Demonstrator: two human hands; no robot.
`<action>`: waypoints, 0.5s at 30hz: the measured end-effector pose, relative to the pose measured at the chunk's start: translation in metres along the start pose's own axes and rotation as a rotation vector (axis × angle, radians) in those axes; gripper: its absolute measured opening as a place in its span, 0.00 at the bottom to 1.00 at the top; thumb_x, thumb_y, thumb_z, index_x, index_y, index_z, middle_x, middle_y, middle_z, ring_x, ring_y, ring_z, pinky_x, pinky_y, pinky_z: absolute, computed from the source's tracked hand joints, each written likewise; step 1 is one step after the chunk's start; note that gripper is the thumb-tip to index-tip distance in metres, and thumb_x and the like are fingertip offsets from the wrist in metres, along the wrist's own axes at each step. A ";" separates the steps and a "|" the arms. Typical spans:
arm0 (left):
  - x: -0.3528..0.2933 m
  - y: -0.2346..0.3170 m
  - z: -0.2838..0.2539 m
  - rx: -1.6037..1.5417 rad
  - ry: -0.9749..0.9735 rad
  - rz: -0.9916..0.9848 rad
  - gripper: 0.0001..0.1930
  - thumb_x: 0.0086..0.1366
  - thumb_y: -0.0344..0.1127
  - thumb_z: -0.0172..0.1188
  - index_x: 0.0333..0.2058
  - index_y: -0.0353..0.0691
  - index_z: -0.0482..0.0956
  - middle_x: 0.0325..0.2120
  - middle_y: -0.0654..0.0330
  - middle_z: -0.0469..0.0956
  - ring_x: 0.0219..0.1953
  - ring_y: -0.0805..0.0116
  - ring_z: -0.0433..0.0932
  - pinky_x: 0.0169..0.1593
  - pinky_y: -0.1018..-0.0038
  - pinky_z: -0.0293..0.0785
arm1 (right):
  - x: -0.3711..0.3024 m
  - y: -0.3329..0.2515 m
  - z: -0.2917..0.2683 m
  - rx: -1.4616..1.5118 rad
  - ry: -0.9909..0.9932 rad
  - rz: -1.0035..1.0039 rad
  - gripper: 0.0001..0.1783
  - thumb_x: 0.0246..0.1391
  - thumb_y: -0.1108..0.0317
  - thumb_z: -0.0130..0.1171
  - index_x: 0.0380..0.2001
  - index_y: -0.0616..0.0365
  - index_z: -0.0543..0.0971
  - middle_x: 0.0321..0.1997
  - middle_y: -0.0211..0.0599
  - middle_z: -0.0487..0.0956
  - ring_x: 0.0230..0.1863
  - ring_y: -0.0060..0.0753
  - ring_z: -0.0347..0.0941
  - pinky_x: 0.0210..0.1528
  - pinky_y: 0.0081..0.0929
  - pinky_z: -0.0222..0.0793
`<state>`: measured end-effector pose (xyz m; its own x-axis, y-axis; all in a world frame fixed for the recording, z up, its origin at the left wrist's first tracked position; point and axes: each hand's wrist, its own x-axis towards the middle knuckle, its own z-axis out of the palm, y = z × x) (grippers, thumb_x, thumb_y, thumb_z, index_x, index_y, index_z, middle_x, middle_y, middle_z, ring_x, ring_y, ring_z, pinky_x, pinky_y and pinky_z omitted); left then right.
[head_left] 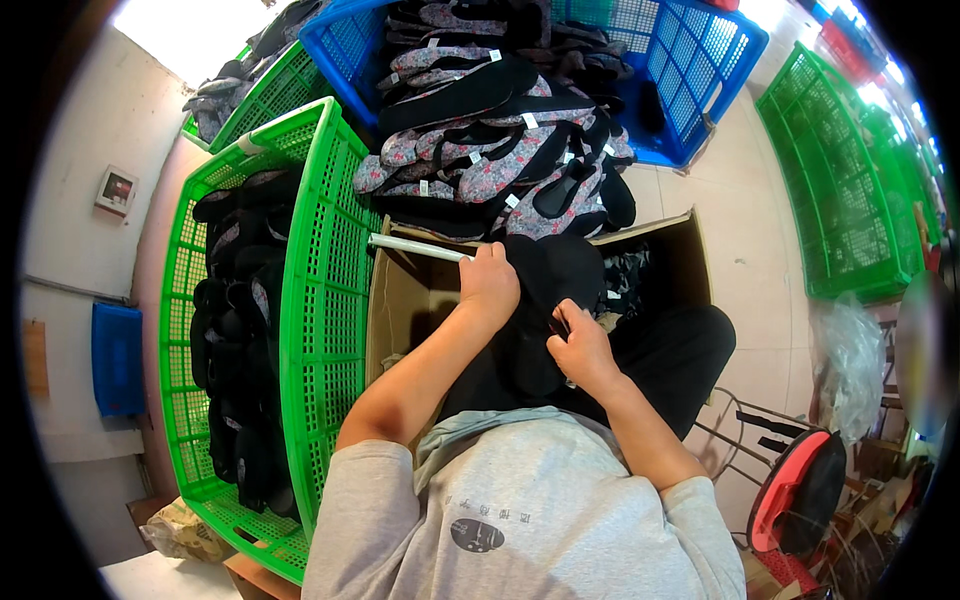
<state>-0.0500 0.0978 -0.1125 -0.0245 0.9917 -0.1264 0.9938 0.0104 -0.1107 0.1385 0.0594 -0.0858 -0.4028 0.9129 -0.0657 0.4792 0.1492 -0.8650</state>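
Note:
A flat black slipper [560,268] lies over my lap, at the edge of an open cardboard box [685,250]. My left hand [489,286] is closed round the end of a pale, slim rod [415,246], right beside the black slipper. The rod points left across the box's corner. With bent fingers, my right hand [580,345] pinches the near edge of the black slipper. Part of that grip is hidden by the fingers. Just beyond both hands rises a heap of floral slippers [480,165] with black soles and small white tags.
To my left stands a green crate [330,300] full of dark slippers. A blue crate [690,90] is behind the heap, holding more slippers. Green crates [840,190] stand at the far right. A red-and-black stool seat [795,495] and a clear plastic bag [850,365] are at right.

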 end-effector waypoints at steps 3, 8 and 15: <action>0.005 -0.002 -0.006 0.048 -0.065 0.066 0.12 0.59 0.32 0.56 0.38 0.38 0.85 0.51 0.58 0.74 0.55 0.58 0.71 0.49 0.61 0.74 | 0.000 0.000 -0.001 -0.002 0.001 -0.001 0.10 0.45 0.76 0.54 0.33 0.60 0.68 0.27 0.47 0.70 0.34 0.53 0.67 0.37 0.40 0.65; 0.004 -0.009 -0.003 -0.112 -0.139 0.165 0.12 0.58 0.30 0.56 0.38 0.33 0.84 0.52 0.52 0.75 0.54 0.53 0.74 0.51 0.61 0.75 | -0.006 0.004 -0.002 0.002 0.025 0.018 0.10 0.45 0.75 0.55 0.34 0.60 0.68 0.28 0.48 0.72 0.35 0.55 0.69 0.38 0.42 0.66; -0.038 -0.020 -0.008 -0.272 0.200 0.275 0.12 0.57 0.27 0.56 0.39 0.30 0.83 0.54 0.44 0.75 0.52 0.48 0.76 0.55 0.62 0.74 | -0.023 0.026 0.009 0.166 0.110 0.087 0.13 0.47 0.73 0.57 0.37 0.60 0.70 0.27 0.42 0.70 0.31 0.38 0.69 0.37 0.33 0.66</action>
<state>-0.0676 0.0613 -0.0980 0.2405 0.9672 0.0819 0.9534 -0.2512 0.1672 0.1529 0.0388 -0.1115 -0.2741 0.9568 -0.0969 0.3694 0.0118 -0.9292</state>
